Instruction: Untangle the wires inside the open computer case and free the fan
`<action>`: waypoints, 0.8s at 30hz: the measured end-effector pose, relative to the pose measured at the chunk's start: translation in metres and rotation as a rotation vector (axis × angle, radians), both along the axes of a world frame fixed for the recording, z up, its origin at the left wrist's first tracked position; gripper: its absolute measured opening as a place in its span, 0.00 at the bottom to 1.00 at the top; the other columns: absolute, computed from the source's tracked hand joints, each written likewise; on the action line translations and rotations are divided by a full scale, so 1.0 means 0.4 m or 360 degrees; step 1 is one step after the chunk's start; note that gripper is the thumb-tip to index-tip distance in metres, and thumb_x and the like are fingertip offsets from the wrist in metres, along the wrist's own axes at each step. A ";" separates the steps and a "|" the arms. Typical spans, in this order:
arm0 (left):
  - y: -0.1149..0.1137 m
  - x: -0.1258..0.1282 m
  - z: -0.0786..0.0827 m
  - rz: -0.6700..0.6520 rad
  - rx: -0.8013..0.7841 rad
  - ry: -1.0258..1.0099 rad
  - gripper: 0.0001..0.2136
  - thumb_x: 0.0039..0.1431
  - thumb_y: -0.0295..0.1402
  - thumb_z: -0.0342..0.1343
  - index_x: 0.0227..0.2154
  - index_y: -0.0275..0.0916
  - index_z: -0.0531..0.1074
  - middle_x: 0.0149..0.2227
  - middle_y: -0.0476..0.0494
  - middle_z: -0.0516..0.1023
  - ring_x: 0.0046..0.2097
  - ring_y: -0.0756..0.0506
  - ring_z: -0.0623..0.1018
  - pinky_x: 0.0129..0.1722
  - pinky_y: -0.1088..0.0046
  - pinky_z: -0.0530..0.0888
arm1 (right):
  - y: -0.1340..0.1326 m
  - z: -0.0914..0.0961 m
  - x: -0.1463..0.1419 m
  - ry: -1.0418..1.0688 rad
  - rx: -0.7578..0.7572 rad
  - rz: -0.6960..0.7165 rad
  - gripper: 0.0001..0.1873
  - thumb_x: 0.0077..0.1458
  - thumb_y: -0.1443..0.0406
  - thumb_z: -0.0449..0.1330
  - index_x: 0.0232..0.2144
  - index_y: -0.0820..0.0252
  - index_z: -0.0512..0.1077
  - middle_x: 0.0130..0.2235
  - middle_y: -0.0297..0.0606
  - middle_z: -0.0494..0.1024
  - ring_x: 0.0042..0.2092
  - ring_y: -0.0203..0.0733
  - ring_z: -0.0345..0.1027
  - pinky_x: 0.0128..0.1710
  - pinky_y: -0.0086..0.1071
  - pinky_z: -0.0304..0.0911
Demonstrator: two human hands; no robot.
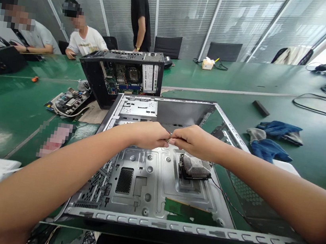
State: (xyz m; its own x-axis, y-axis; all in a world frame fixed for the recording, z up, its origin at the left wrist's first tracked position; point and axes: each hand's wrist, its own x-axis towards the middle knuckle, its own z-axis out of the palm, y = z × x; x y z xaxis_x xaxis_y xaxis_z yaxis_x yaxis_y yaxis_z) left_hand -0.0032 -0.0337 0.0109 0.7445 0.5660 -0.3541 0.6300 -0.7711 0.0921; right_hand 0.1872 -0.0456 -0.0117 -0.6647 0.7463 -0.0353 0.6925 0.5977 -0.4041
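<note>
Left hand (151, 135) | right hand (193, 141) | pinched closed, meeting | grasped item, if any, unclear | above computer case (149, 223)

Office meeting room, from where I stand, set up as a computer-hardware workshop. Office signs: tall glass panels (186, 13) with slatted blinds along the far wall; black chairs (168, 47) drawn up to a long green bench (231, 80); a tissue box (207, 64) on it; pale garment (293, 56) slung over one chair. Workshop signs: opened computer case (149, 222) lying flat, finned heatsink (197, 165) inside; second case (93, 79) upright behind, motherboard (124, 75) exposed; loose electronics (71, 100) beside it; blue gloves (270, 151) and black cables (312, 107) strewn nearby. Shared space: two people (86, 40) seated, one person (140, 19) standing.
</note>
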 end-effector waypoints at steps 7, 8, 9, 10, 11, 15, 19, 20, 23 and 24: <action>0.004 -0.004 -0.002 -0.0027 0.0008 -0.0093 0.14 0.63 0.40 0.44 0.38 0.41 0.73 0.31 0.45 0.75 0.30 0.47 0.70 0.29 0.70 0.61 | -0.002 -0.001 0.000 0.0009 -0.0005 0.0056 0.16 0.61 0.59 0.47 0.23 0.59 0.63 0.21 0.31 0.64 0.24 0.32 0.53 0.26 0.30 0.47; 0.004 -0.005 -0.002 -0.0027 0.0003 -0.0105 0.14 0.63 0.40 0.44 0.37 0.41 0.73 0.31 0.45 0.76 0.30 0.47 0.70 0.29 0.70 0.61 | -0.002 -0.001 0.000 0.0015 -0.0016 0.0068 0.17 0.61 0.59 0.47 0.23 0.59 0.63 0.21 0.31 0.64 0.24 0.32 0.53 0.26 0.30 0.47; 0.004 -0.006 -0.001 -0.0026 0.0001 -0.0113 0.14 0.63 0.40 0.44 0.37 0.41 0.73 0.31 0.45 0.76 0.30 0.47 0.70 0.29 0.70 0.61 | -0.003 -0.001 0.000 0.0021 -0.0033 0.0081 0.17 0.61 0.58 0.46 0.23 0.59 0.62 0.21 0.31 0.64 0.24 0.32 0.53 0.26 0.30 0.48; 0.003 -0.006 -0.001 -0.0022 0.0003 -0.0116 0.14 0.63 0.40 0.44 0.36 0.41 0.74 0.31 0.45 0.76 0.30 0.47 0.70 0.29 0.70 0.61 | -0.003 0.000 0.000 0.0030 -0.0056 0.0091 0.17 0.61 0.58 0.46 0.23 0.59 0.62 0.21 0.31 0.65 0.24 0.33 0.53 0.26 0.30 0.48; 0.003 -0.006 0.000 -0.0016 0.0013 -0.0115 0.14 0.63 0.40 0.45 0.36 0.41 0.74 0.30 0.45 0.76 0.30 0.47 0.70 0.29 0.70 0.61 | -0.003 0.000 0.000 0.0041 -0.0085 0.0095 0.17 0.61 0.59 0.46 0.23 0.59 0.62 0.21 0.31 0.66 0.24 0.33 0.54 0.26 0.30 0.48; 0.001 -0.005 0.000 0.0029 0.0106 -0.0093 0.14 0.62 0.41 0.45 0.35 0.41 0.74 0.31 0.43 0.76 0.30 0.46 0.71 0.28 0.69 0.61 | -0.004 0.006 -0.002 0.0079 -0.0187 0.0063 0.16 0.61 0.60 0.46 0.24 0.59 0.64 0.21 0.32 0.68 0.23 0.33 0.56 0.26 0.29 0.50; -0.004 -0.004 0.000 0.0069 0.0155 -0.0087 0.14 0.62 0.42 0.46 0.35 0.43 0.75 0.32 0.43 0.77 0.31 0.46 0.72 0.29 0.69 0.61 | -0.005 0.010 -0.003 0.0077 -0.0238 0.0057 0.16 0.61 0.60 0.45 0.24 0.59 0.64 0.21 0.32 0.69 0.23 0.33 0.58 0.27 0.30 0.52; -0.005 -0.003 0.001 0.0074 0.0156 -0.0086 0.14 0.62 0.42 0.46 0.36 0.43 0.75 0.32 0.43 0.77 0.32 0.46 0.72 0.29 0.69 0.61 | -0.005 0.010 -0.003 0.0075 -0.0243 0.0060 0.16 0.61 0.60 0.46 0.24 0.59 0.64 0.21 0.32 0.70 0.23 0.33 0.59 0.27 0.30 0.52; -0.009 -0.002 0.004 0.0081 0.0146 -0.0074 0.14 0.62 0.42 0.46 0.36 0.43 0.75 0.32 0.43 0.77 0.32 0.45 0.72 0.30 0.69 0.62 | -0.004 0.007 -0.003 0.0060 -0.0209 0.0070 0.17 0.61 0.60 0.45 0.23 0.59 0.64 0.21 0.32 0.69 0.24 0.33 0.58 0.27 0.30 0.51; -0.010 -0.001 0.005 0.0081 0.0138 -0.0066 0.14 0.62 0.42 0.46 0.36 0.42 0.75 0.31 0.43 0.77 0.31 0.45 0.71 0.30 0.69 0.62 | -0.004 0.006 -0.003 0.0048 -0.0172 0.0073 0.17 0.61 0.60 0.45 0.23 0.59 0.64 0.22 0.32 0.69 0.24 0.33 0.57 0.27 0.30 0.51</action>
State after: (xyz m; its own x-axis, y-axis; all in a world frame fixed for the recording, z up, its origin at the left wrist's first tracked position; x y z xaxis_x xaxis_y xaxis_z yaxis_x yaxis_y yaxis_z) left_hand -0.0036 -0.0375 0.0127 0.7271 0.6305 -0.2715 0.6654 -0.7446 0.0531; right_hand 0.1861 -0.0474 -0.0095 -0.7000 0.7081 -0.0934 0.6519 0.5800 -0.4884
